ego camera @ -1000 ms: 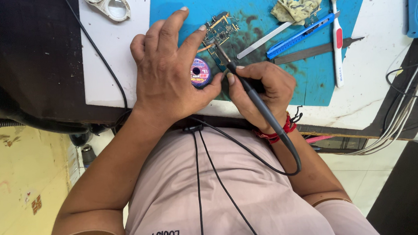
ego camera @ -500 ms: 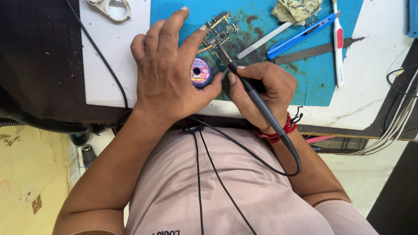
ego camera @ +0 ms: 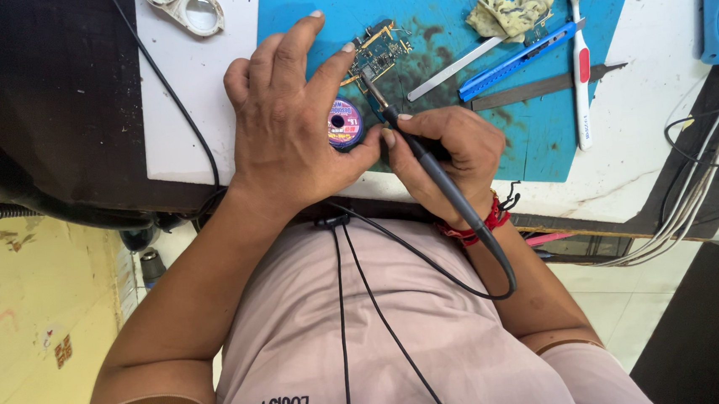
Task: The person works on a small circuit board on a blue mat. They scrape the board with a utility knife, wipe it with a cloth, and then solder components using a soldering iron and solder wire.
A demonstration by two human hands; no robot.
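**Soldering on the small board**

My left hand lies spread over the blue mat, index fingertip pinning the circuit board, palm resting by the small wire spool. My right hand pinches the soldering iron like a pen, tip down at the board's edge. I judge I'm mid-joint; next calls for a steady tip and a board that doesn't slide. Around me: a white bench, a blue cutter, a toothbrush, a stained rag, cables, and tiled floor below.
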